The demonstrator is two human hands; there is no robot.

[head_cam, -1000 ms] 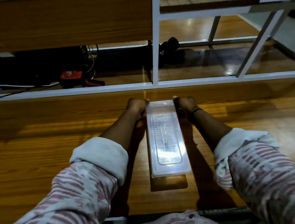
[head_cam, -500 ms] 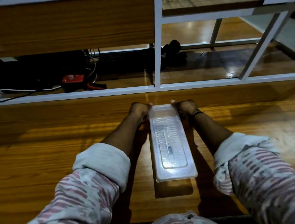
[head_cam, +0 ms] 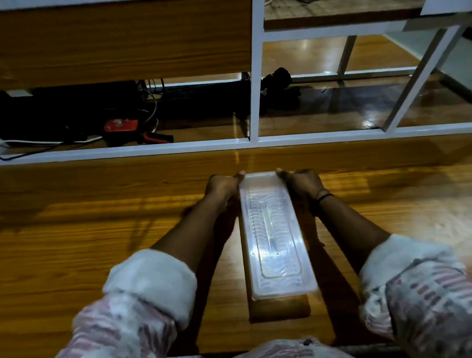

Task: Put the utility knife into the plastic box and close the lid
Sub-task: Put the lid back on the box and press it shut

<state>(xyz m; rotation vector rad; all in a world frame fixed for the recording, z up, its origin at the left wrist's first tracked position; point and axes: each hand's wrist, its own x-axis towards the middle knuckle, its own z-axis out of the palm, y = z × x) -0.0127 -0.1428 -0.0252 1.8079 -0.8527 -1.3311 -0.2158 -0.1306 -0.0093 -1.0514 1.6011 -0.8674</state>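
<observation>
A long translucent plastic box (head_cam: 275, 232) lies lengthwise on the wooden desk (head_cam: 64, 251), its lid down flat on top. A faint slim shape, the utility knife (head_cam: 269, 230), shows through the lid along the box's middle. My left hand (head_cam: 221, 188) grips the far left corner of the box, thumb on the lid's edge. My right hand (head_cam: 301, 183) grips the far right corner the same way. Both forearms run along the box's sides, sleeves rolled up.
A white frame (head_cam: 253, 91) with wooden panels rises behind the desk. Behind it lie a red-and-black tool (head_cam: 127, 128), cables and dark gear. The desk's near edge is just above my lap.
The view has shifted slightly, so box and hands sit lower in frame. Both hands stay on the far corners of the box; the lid stays down.
</observation>
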